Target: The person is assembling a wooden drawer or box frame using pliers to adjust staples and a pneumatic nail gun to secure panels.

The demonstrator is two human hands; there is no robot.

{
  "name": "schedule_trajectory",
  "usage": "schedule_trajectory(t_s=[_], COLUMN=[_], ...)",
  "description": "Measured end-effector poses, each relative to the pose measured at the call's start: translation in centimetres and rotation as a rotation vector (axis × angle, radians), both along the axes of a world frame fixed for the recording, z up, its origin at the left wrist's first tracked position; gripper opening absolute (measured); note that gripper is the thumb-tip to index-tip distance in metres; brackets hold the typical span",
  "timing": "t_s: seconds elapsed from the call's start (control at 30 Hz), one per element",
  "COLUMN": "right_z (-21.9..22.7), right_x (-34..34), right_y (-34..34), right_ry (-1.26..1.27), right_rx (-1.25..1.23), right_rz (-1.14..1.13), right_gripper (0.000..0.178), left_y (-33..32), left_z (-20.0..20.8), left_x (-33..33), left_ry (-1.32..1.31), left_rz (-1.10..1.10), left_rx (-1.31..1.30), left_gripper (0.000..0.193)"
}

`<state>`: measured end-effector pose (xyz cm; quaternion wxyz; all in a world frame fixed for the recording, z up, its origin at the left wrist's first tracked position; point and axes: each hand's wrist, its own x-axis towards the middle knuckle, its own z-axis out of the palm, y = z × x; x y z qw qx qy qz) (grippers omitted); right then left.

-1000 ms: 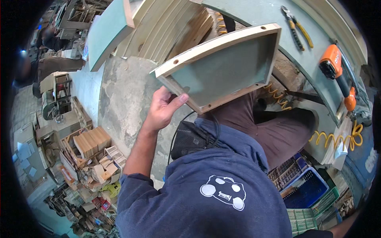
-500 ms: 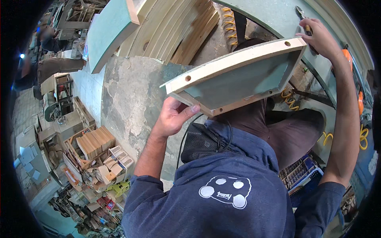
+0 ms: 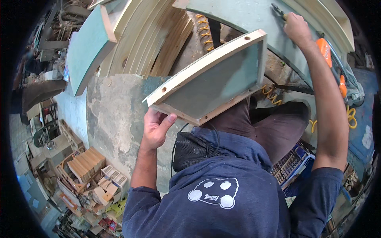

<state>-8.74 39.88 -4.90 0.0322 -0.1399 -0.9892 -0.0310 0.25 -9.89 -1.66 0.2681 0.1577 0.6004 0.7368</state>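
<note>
My left hand [image 3: 155,129] grips the near left corner of a curved wooden frame [image 3: 208,63], thumb along its lower edge. Set inside the frame is a grey-green panel [image 3: 216,83], and round holes show in the rails. The frame hangs tilted above my lap, its far right end by the edge of a pale green worktable [image 3: 246,16]. On that table my right hand [image 3: 297,31] is closed around the handle of a pair of pliers [image 3: 278,11], their dark jaws pointing away to the upper left. My fingers hide most of the handle.
Orange-bodied tools [image 3: 324,51] lie right of my right forearm. Yellow coiled hoses [image 3: 205,33] hang by the table. Curved wooden pieces [image 3: 139,39] are stacked ahead, beside a green curved panel [image 3: 89,51]. Boxes of wood blocks [image 3: 87,164] stand left; a blue crate [image 3: 293,168] is beside my right thigh.
My right hand has closed more fully around the pliers' handle. The frame in my left hand is tilted more steeply, its right end raised. The whole view has shifted somewhat.
</note>
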Motion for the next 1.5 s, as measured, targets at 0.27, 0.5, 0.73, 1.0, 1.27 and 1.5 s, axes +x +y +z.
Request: schedule_trajectory(t_s=[0.27,0.5,0.73,1.0,1.27,1.5], right_z=[7.1,12.0,9.3,6.3,6.7,7.1], right_x=[4.4,12.3,19.6,21.6,21.6,20.9], right_y=[-1.8,-7.2,-16.0,-22.9,-25.4,-26.5], right_ry=[0.223,0.496,0.197,-0.084,-0.053,-0.242], right_rx=[-1.821,-2.406,-2.059,-1.493,-0.981,-1.133], right_rz=[-0.197,0.229,-0.016,0.128,0.266,0.301], right_gripper=[0.03,0.031,0.005,0.019,0.037,0.027], left_y=[0.1,1.2,1.7,1.3,0.6,1.2], left_z=[-0.4,0.3,0.9,1.3,0.9,1.6], left_x=[-0.2,-0.6,-0.6,-0.1,0.3,1.1], left_ry=[-0.029,-0.035,-0.018,0.023,0.013,0.023], left_rz=[0.035,0.057,0.067,0.047,0.016,0.023], left_rx=[0.023,0.032,-0.026,-0.028,-0.047,0.029], left_gripper=[0.05,0.048,0.047,0.047,0.044,0.04])
